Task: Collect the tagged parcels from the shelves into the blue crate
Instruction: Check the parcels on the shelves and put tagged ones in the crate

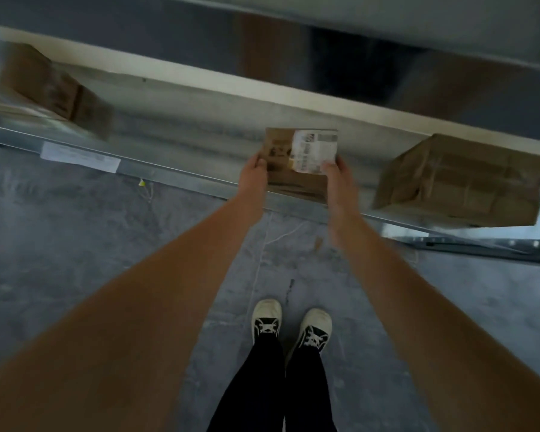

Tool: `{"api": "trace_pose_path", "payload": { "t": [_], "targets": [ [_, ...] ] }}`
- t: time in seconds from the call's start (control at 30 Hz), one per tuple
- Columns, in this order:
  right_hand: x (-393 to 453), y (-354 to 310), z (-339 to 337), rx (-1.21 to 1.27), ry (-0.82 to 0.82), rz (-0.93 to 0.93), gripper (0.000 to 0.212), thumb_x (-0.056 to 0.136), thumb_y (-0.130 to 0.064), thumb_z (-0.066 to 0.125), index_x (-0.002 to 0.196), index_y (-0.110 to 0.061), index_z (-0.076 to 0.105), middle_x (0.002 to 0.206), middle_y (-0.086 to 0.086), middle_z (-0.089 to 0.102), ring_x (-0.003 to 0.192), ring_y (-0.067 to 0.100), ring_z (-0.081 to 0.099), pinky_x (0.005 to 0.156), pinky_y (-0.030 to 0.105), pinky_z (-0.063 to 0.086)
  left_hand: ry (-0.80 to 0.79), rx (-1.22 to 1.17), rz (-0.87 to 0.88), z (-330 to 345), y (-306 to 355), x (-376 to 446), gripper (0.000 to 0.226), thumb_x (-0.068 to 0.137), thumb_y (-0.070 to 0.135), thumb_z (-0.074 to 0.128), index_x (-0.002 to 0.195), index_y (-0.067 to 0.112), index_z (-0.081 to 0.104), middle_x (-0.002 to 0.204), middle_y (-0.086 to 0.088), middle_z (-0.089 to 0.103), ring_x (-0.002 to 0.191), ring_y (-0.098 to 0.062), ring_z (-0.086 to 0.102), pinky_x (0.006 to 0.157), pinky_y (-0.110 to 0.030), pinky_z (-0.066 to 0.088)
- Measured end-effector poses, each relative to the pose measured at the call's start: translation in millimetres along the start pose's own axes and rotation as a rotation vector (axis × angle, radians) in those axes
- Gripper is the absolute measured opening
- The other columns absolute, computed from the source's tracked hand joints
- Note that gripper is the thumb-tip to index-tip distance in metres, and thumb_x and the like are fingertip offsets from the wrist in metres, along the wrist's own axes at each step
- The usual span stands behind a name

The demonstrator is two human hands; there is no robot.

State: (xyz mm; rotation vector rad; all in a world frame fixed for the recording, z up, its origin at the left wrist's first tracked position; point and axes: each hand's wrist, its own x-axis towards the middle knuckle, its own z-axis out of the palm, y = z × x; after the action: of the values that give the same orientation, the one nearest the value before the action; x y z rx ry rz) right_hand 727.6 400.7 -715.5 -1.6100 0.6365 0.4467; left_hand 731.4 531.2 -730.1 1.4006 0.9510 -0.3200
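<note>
Over the front edge of the metal shelf (pixel 181 132), both my arms reach out, my left hand (pixel 253 176) and right hand (pixel 337 179) pinching the sides of a labelled brown paper parcel (pixel 296 160), between a blurred brown package (pixel 56 88) far left and a crumpled paper-wrapped parcel (pixel 462 182) right, above grey concrete floor (pixel 75 244).

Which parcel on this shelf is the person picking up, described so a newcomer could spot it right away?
Find the low metal shelf running across the view above the grey floor. Near its middle, the left hand and right hand grip the two sides of a small flat brown parcel. Unlike the brown parcels to the far left and right, it carries a white printed label.
</note>
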Motion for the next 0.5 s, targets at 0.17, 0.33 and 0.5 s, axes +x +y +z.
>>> {"api": "trace_pose_path", "payload": {
  "t": [0.17,0.33,0.5],
  "targets": [
    [-43,-1,24,-0.313,0.037,-0.31,0.056,0.086,-0.049,0.062,0.138,-0.035,0.047,0.132,-0.003,0.045,0.112,0.009,0.052,0.091,0.027,0.051,-0.09,-0.46,-0.256,-36,1,0,0.039,0.102,0.008,0.025,0.13,0.022,0.048,0.094,-0.002,0.06,0.081,-0.012,0.057,0.072,-0.023,0.046],
    [-56,5,29,-0.315,0.097,-0.291,0.059,0.079,-0.052,0.067,0.134,-0.039,0.046,0.132,-0.006,0.048,0.116,0.011,0.052,0.093,0.037,0.053,-0.069,-0.519,-0.334,-46,-13,0,0.03,0.101,0.011,0.029,0.117,0.018,0.054,0.103,-0.007,0.062,0.09,-0.015,0.059,0.08,-0.026,0.049],
    [-41,-12,1,-0.045,0.062,0.049,0.078,0.08,-0.054,0.069,0.144,-0.024,0.036,0.128,-0.004,0.053,0.104,0.005,0.057,0.083,0.018,0.05,-0.005,-0.362,-0.271,-45,-17,-11,0.03,0.097,0.037,0.04,0.088,0.018,0.061,0.087,0.001,0.061,0.08,-0.012,0.055,0.074,-0.026,0.044]
  ]
}}
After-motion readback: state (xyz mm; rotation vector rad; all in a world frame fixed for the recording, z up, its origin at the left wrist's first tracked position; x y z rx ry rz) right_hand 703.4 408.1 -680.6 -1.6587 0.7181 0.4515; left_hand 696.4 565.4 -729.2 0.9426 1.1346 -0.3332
